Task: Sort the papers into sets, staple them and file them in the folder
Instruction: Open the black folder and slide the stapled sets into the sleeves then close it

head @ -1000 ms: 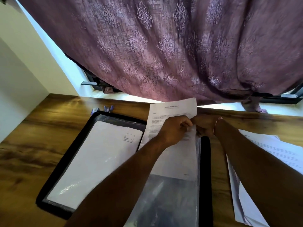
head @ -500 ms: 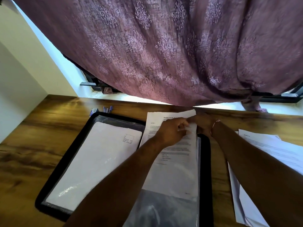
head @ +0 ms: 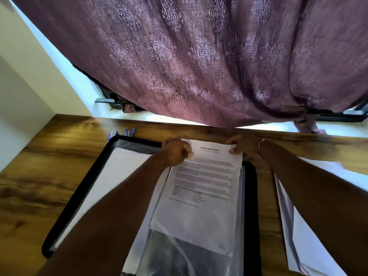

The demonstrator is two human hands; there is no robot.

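Now the report (head: 203, 188) has slid deeper into the folder's (head: 251, 206) sleeve (head: 175, 255), and the hands have parted: left hand (head: 176, 151) and right hand (head: 246, 146) each pinch a top corner. Below the grips most of it looks pocketed; filing seems nearly done.

A mauve curtain (head: 199, 56) with damask motifs, a black-edged folder (head: 250, 196), white papers (head: 201, 196), a brown wood-grain desk (head: 39, 176).

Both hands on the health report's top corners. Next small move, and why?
Probably slide the health report further down into the clear sleeve: the left hand and right hand pinch its top corners, and empty sleeve shows below its lower edge.
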